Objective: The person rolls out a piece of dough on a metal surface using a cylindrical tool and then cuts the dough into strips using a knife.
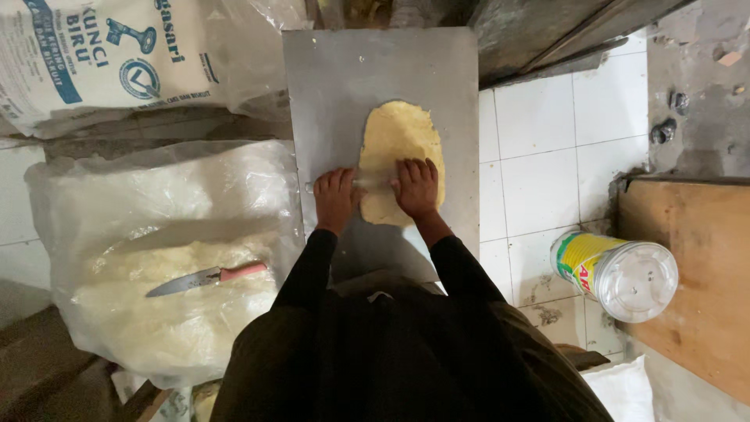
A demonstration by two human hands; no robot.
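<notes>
Both palms press flat, fingers spread, left hand (336, 197) and right hand (416, 186), on a clear rolling pin (367, 184) over soft, floppy-looking yellow dough (400, 141); best handled from the pin's ends.

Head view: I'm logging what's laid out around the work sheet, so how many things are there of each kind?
Dough sheets: 1
Clear rolling pins: 1
Metal sheets: 1
Knives: 1
Lidded jars: 1
Bags: 2, printed sack, clear bag
Total: 7
</notes>
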